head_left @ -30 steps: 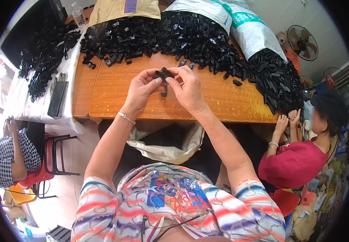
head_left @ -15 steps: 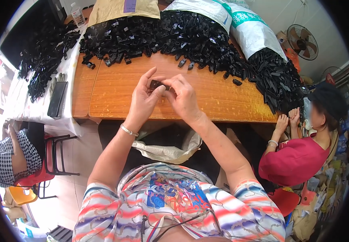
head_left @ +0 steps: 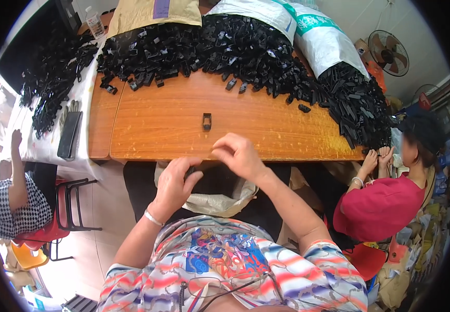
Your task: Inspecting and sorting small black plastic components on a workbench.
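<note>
My left hand (head_left: 174,183) hovers over the near-left rim of an open white sack (head_left: 220,204) below the table edge. Its fingers curl round a small black plastic part (head_left: 190,170), mostly hidden by them. My right hand (head_left: 241,158) is over the table's front edge, fingers bent and a little apart, with nothing visible in them. Beyond both hands, a black rectangular plastic clip housing (head_left: 207,121) with an opening through it lies alone on the brown wooden table (head_left: 157,117).
Heaps of black plastic parts (head_left: 246,49) spill from a tan sack (head_left: 155,13) and white sacks (head_left: 334,49) at the back. Long black pieces (head_left: 355,104) lie right, near a co-worker (head_left: 381,203). Another person (head_left: 14,203) sits left, by a white-covered table (head_left: 27,145).
Both hands have drawn back toward me from the middle of the table, where they were together at a dark part. They are now apart, and the black clip housing shows on the table.
</note>
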Available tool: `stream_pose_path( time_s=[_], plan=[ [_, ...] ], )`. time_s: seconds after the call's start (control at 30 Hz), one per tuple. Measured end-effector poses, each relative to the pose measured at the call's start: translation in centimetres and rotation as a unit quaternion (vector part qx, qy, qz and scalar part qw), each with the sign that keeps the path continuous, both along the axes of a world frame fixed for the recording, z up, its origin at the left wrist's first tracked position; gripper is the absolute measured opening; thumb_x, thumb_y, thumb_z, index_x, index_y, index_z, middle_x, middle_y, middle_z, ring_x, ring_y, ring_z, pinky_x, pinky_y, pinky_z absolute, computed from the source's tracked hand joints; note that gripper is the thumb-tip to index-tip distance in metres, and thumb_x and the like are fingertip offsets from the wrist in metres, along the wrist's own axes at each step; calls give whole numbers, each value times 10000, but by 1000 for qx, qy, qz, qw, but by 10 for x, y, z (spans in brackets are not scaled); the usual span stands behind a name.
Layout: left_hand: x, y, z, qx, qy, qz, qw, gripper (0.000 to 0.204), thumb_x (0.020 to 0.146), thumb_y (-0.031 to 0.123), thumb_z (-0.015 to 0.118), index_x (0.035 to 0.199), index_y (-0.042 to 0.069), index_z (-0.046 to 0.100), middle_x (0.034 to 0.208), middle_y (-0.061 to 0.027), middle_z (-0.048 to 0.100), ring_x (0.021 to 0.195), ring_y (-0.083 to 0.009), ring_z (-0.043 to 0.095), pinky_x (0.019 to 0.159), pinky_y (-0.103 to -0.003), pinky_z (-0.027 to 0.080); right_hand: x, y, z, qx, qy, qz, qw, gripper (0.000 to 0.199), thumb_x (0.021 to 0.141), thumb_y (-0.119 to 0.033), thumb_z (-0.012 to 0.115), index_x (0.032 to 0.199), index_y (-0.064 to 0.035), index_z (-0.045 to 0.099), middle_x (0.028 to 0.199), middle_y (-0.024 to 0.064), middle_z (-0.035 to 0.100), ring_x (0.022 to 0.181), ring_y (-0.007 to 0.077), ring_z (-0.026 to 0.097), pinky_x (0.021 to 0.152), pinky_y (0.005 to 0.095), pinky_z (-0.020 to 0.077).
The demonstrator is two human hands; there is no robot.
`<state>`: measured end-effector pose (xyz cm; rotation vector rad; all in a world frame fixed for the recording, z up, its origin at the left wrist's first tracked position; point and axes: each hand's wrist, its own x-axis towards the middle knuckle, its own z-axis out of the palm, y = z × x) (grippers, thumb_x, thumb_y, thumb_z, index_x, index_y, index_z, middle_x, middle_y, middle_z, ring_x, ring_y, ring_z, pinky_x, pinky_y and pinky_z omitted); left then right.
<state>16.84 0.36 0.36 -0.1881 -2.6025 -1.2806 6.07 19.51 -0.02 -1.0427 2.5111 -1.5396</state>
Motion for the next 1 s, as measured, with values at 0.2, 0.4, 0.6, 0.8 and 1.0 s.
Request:
stream_pose_path(
  time_s=[0.2, 0.4, 0.6, 0.8, 1.0],
  plan=[
    [-32, -4, 5, -8, 86, 43, 995, 220, 801, 50, 680, 1020, 39, 658, 978, -129, 647, 928, -320, 593, 803, -388, 489, -93, 6, -3, 68, 104, -136, 983, 110, 826, -56, 656, 931, -30, 674, 881, 128, 638, 759, 280, 646, 673, 381, 514],
    [-109, -7, 3, -166, 169, -2, 971, 292, 802, -15, 583, 1051, 116, 662, 1089, -128, 596, 1010, -328, 561, 826, -398, 497, -152, -21, 7, 274, 281, -113, 913, 180, 827, -28, 567, 968, -54, 677, 1045, 153, 587, 906, 328, 639, 740, 414, 550],
    [-137, -18, -2, -252, 162, -87, 950, 185, 774, 16, 605, 943, 87, 626, 1031, -110, 593, 1010, -310, 556, 826, -398, 500, -172, -34, 12, 460, 338, -49, 820, 89, 824, -64, 581, 855, -32, 658, 1034, 139, 586, 919, 284, 653, 745, 377, 573],
    [-115, -21, -6, -197, 113, -47, 973, 129, 769, 48, 679, 859, 37, 587, 890, -116, 591, 886, -318, 580, 755, -414, 489, -157, -26, 8, 255, 261, -60, 929, 139, 806, -76, 620, 936, -29, 603, 985, 178, 606, 839, 342, 651, 677, 406, 539],
    [-108, -21, 3, -84, 42, -5, 996, 269, 724, 90, 778, 865, 17, 561, 843, -130, 580, 769, -332, 602, 678, -419, 492, -94, -27, 0, -54, -17, -54, 997, 245, 832, -43, 659, 1077, -48, 652, 864, 43, 643, 730, 130, 624, 673, 265, 507]
  ],
)
